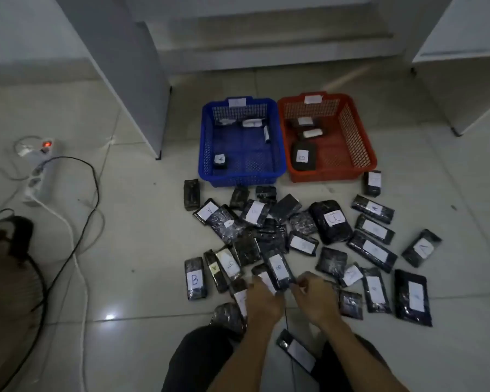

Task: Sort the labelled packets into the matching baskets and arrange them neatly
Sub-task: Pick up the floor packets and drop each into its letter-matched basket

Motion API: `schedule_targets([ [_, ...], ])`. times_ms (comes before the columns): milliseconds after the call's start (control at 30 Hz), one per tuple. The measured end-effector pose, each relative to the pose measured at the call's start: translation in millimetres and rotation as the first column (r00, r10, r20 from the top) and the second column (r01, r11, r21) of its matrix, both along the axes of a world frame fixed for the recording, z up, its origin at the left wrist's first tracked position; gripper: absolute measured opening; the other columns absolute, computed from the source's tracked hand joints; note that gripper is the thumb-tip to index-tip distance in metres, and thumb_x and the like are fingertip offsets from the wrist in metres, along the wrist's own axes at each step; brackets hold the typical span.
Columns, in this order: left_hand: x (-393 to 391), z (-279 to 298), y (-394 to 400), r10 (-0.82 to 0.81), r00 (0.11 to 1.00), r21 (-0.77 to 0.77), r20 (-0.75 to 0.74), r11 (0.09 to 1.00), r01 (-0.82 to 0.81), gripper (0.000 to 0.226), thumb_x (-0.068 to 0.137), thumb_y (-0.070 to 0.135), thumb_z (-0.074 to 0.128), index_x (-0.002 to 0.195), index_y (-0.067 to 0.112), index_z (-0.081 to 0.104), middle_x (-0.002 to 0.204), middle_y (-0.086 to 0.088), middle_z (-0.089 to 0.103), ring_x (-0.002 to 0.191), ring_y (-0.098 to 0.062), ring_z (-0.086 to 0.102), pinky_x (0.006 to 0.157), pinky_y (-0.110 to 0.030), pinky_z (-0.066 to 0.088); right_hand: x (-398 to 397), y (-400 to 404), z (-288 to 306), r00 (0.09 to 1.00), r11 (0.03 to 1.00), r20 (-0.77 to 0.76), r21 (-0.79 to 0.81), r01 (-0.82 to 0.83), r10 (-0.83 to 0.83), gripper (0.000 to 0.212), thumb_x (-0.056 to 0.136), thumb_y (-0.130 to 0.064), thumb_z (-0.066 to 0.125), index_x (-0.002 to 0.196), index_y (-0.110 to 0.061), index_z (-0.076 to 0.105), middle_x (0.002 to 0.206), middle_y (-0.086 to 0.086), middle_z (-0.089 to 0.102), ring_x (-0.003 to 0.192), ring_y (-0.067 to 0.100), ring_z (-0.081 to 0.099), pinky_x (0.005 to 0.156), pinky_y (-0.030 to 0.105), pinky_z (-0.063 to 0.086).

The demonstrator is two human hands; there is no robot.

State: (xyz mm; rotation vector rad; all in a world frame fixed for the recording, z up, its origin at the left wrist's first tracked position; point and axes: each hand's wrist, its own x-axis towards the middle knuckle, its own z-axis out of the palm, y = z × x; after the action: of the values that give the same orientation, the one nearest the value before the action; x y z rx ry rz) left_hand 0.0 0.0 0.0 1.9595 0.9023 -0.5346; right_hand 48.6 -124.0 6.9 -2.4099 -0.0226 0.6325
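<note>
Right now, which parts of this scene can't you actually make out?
Head view only:
- Blue basket tag and red basket tag: letters blurred.
- Whatever the left hand and right hand grip: hidden under their fingers.
- Several floor packets: labels face down or too small.

Two bare hands and forearms, dark trousers

The left hand [262,299] and the right hand [313,298] are bare, with no glove, ring or watch that can be seen. Both forearms enter from the bottom centre of the frame and are also bare, no sleeve reaches into the view. Below them, at the bottom edge, both knees are covered by dark, plain trousers [201,360]; the cloth shows no pattern or marking.
</note>
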Motion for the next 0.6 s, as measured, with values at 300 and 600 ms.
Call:
schedule_targets([
  [300, 29.5, -39.6, -4.1, 0.1, 0.987, 0.156, -0.124, 0.984, -0.08, 0.05, 0.09, 0.035, 0.061, 0.122, 0.003, 0.04, 0.123, -0.015, 0.052, 0.106, -0.029, 0.059, 0.076, -0.03, 0.047, 28.9, 35.1, -43.2, 0.996, 0.999, -0.077, 0.021, 0.046, -0.045, 0.024, 0.084, -0.022, 0.077, 0.102, -0.021, 0.062, 0.089, -0.008, 0.064, 0.086, 0.016, 0.065, 0.069, 0.027, 0.05],
  [600, 2.4, 18.2, 7.0, 0.048, 0.993, -0.106, 0.109, 0.994, -0.036, 0.02, 0.094, 0.036, 0.061, 0.109, 0.041, 0.049, 0.11, 0.01, 0.066, 0.104, -0.009, 0.065, 0.093, -0.021, 0.05, 30.3, -3.3, 16.2, 0.885, 0.809, -0.305, 0.378, 0.451, -0.351, 0.02, 0.091, -0.006, 0.071, 0.109, -0.01, 0.065, 0.101, 0.008, 0.074, 0.077, 0.01, 0.069, 0.061, 0.019, 0.056],
])
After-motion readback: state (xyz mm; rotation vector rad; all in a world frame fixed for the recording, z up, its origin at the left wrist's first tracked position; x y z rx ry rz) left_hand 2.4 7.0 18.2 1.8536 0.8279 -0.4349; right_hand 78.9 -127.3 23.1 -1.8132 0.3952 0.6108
